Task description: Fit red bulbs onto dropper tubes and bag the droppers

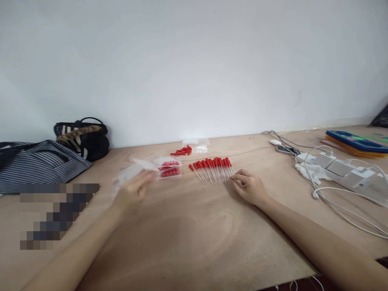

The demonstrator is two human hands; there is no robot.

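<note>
Droppers lined up on the surface [188, 226], one hand at the row, the other lifting a clear bag.

Right hand [250, 186] rests with its grip pinched on the tip ends of the red-capped droppers [212, 169]; a careless tug could scatter the neat row or roll some toward the charger cables [339, 190]. Left hand [133, 190] clasps a flimsy clear plastic bag [133, 169] just beside the filled bag of red caps [169, 167]; a sweep of it could knock that bag, or the loose red caps [182, 151] behind.
</note>
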